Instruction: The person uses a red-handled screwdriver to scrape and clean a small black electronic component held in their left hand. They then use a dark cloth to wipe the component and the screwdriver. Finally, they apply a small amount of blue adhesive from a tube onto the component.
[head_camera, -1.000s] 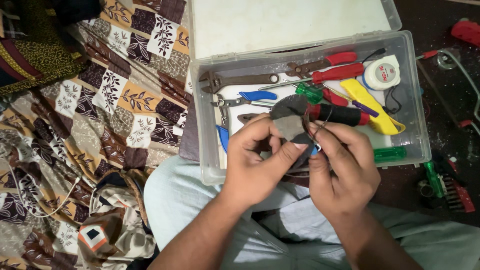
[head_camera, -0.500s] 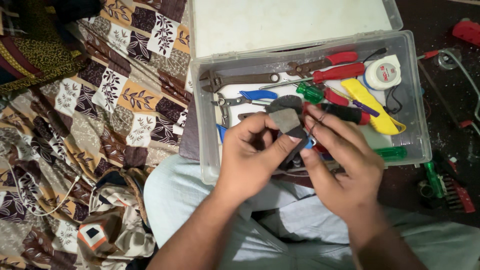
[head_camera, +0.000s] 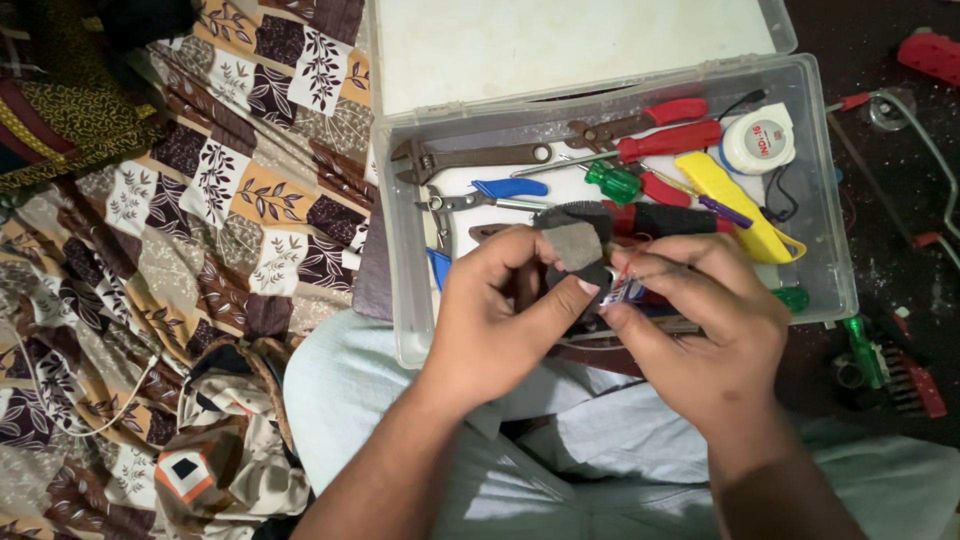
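My left hand (head_camera: 500, 315) grips a small dark grey block with a lighter grey face (head_camera: 574, 245), held between thumb and fingers over a clear plastic toolbox (head_camera: 830, 250) resting on my lap. My right hand (head_camera: 700, 310) pinches a small red, white and blue piece (head_camera: 622, 288) against the block's lower edge, with a thin red wire (head_camera: 640, 252) running up from it. Both hands meet at the block, just above the box's near wall.
Inside the box lie a rusty wrench (head_camera: 470, 157), red-handled pliers (head_camera: 660, 125), blue-handled pliers (head_camera: 500, 192), a green screwdriver (head_camera: 612, 182), a yellow cutter (head_camera: 735, 200) and a white tape measure (head_camera: 758, 138). The open lid (head_camera: 560, 45) stands behind. Patterned cloth (head_camera: 200, 200) covers the left; tools (head_camera: 890, 365) lie right.
The grey block has tilted and shifted slightly toward my left hand. My right hand's fingers have closed lower, onto the small piece at the block's edge.
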